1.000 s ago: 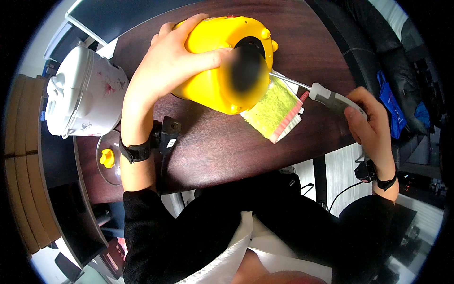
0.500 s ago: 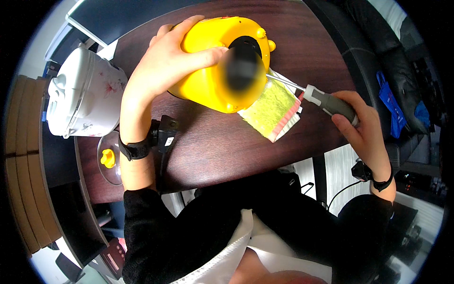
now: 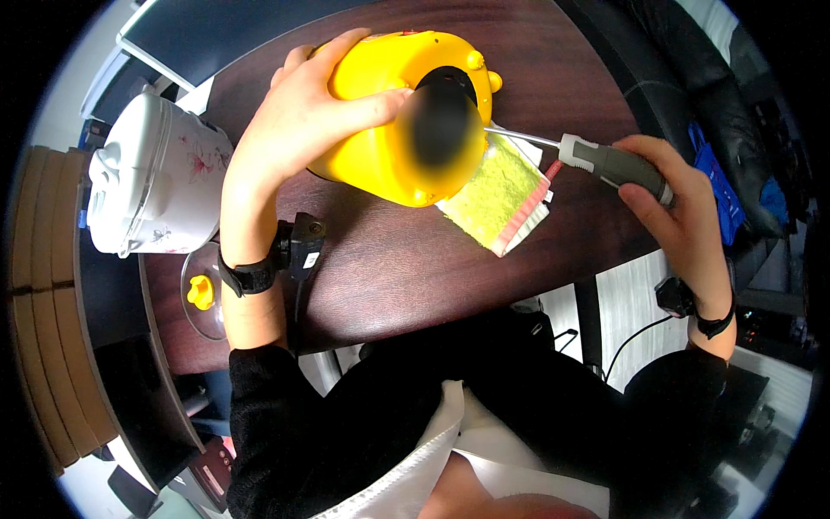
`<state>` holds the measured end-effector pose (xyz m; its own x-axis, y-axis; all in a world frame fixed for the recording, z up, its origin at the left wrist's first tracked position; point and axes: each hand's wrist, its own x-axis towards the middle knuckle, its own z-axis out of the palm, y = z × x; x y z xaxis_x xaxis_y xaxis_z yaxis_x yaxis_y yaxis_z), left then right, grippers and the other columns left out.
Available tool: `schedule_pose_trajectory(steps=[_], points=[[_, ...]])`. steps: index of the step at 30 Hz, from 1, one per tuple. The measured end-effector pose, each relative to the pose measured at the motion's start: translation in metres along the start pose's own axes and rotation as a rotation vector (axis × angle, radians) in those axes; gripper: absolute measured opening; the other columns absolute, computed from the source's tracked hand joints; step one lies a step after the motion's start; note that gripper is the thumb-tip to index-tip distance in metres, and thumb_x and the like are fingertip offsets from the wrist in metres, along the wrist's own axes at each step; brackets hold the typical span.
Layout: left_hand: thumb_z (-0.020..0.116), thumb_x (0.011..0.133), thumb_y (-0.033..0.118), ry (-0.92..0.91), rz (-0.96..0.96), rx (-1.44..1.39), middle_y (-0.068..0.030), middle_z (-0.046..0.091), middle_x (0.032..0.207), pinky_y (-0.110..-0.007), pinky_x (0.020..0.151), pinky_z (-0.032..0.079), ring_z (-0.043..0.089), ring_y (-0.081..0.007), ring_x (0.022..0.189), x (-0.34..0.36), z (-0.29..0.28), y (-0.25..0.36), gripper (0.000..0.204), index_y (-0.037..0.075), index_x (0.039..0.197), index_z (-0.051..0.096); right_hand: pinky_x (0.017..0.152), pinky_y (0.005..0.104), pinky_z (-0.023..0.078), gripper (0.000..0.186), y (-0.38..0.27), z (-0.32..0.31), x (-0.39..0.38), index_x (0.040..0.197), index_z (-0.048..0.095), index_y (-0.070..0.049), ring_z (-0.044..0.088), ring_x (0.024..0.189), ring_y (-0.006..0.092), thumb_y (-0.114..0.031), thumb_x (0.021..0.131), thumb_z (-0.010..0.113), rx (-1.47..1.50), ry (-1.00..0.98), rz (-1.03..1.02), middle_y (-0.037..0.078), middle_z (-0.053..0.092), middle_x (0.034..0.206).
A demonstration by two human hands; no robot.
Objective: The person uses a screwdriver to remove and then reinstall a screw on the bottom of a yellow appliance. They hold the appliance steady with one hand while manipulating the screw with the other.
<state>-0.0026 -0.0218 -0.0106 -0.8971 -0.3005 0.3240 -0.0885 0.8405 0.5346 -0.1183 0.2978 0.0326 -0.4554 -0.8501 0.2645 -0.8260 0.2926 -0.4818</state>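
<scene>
My left hand (image 3: pixel 303 117) grips a yellow plastic appliance (image 3: pixel 359 151) lying on its side, with small round knobs and a dark opening, partly blurred. My right hand (image 3: pixel 670 195) is closed on a screwdriver (image 3: pixel 605 163) with a grey handle. Its thin shaft points left to the appliance's right edge; I cannot tell whether the tip is engaged. A folded fuzzy yellow-green cloth (image 3: pixel 484 203) with a pink stripe lies partly under the appliance.
A white lidded appliance (image 3: pixel 173 182) with flower prints stands at the left, beside a clear lid (image 3: pixel 213 322) with a yellow knob. The dark wooden tabletop (image 3: pixel 380 277) has a curved front edge. A black chair (image 3: pixel 627 69) with a blue fabric item is at the right.
The yellow appliance has shifted slightly left in the picture. My right hand and the screwdriver have shifted too, now a little farther right, with the handle tilted nearer horizontal.
</scene>
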Motion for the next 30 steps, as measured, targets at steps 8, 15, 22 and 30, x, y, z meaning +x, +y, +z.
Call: schedule_pose_trajectory(steps=[8, 15, 22, 30], points=[[0.062, 0.06, 0.06, -0.008, -0.046, -0.075, -0.0226, 0.051, 0.104, -0.041, 0.087, 0.043, 0.052, -0.036, 0.102, 0.0, 0.0, 0.002, 0.082, 0.01, 0.125, 0.05, 0.053, 0.0255, 0.042, 0.023, 0.003, -0.007, 0.014, 0.101, 0.055, -0.004, 0.058, 0.059, 0.0174, -0.02, 0.085, 0.058, -0.064, -0.114, -0.062, 0.01, 0.058, 0.072], [0.063, 0.06, 0.059, -0.014, 0.034, -0.029, -0.0211, 0.049, 0.105, -0.04, 0.086, 0.044, 0.053, -0.0343, 0.1, 0.002, 0.003, 0.006, 0.082, 0.01, 0.124, 0.05, 0.05, 0.0242, 0.038, 0.023, 0.011, -0.004, 0.004, 0.098, 0.054, -0.002, 0.058, 0.06, 0.0145, -0.023, 0.088, 0.055, 0.128, -0.145, 0.233, 0.009, 0.056, 0.065], [0.064, 0.059, 0.057, -0.045, 0.005, -0.074, -0.0198, 0.049, 0.104, -0.041, 0.084, 0.045, 0.053, -0.033, 0.098, 0.001, -0.001, 0.012, 0.082, 0.009, 0.124, 0.05, 0.055, 0.0238, 0.039, 0.042, -0.001, 0.003, -0.013, 0.109, 0.048, -0.003, 0.051, 0.06, 0.0133, -0.018, 0.076, 0.069, -0.004, -0.025, 0.001, 0.007, 0.052, 0.079], [0.069, 0.052, 0.056, -0.008, 0.091, 0.18, -0.0225, 0.046, 0.112, -0.041, 0.085, 0.046, 0.05, -0.0355, 0.102, -0.003, 0.006, 0.028, 0.088, 0.009, 0.123, 0.051, 0.051, 0.0244, 0.038, 0.026, -0.002, -0.003, -0.003, 0.098, 0.052, -0.003, 0.053, 0.057, 0.0149, -0.02, 0.082, 0.061, 0.015, -0.228, -0.021, 0.009, 0.055, 0.077]])
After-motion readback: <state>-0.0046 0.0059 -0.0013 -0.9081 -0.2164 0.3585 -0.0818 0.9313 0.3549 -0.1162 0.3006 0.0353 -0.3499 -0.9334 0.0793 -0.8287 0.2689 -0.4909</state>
